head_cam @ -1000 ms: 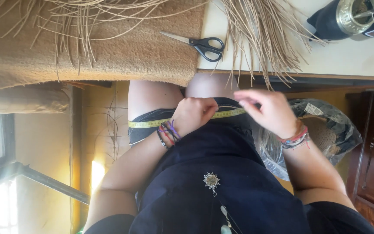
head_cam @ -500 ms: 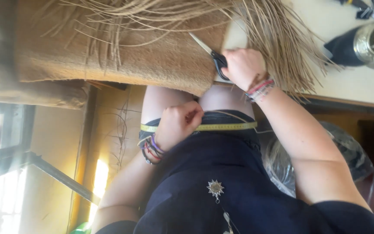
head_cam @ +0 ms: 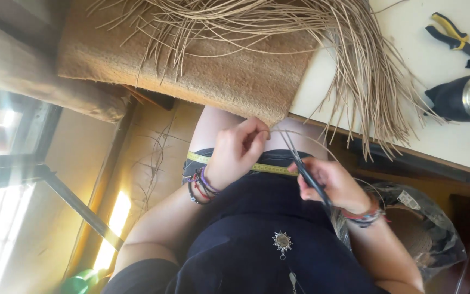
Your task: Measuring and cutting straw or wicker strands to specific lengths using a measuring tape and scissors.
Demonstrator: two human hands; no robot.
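Straw-coloured fibre strand, held over the lap: we pinch one end betw. thumb and forefinger of the left hand, fingers curled tight on it, at approx. 12 o'clock of the yellow tape measure lying across the thighs. From the pinch the strand arcs toward 3 o'clock, over the right hand. Right hand closes round the dark handles of the scissors, fingers wrapped, blades aimed to 11 o'clock w/ tips just beside the left-hand pinch; whether the blades gape or meet cannot be told from this view. Judgement: for a clean cut we should keep the strand taut betw. the pinch and the blades, seat it deep in the throat of the scissors rather than at the tips, and cut square to the fibre so the end does not fray or split. Left fingertips sit v. near the blade tips, so we would keep the pinch behind the cutting line. Main bundle of loose fibres fans over the table edge at 1 o'clock, partly on a brown woven mat; strays hanging from it could be caught by mistake. Yellow-handled pliers and a dark flask w/ metal rim lie at 2 o'clock, well apart.
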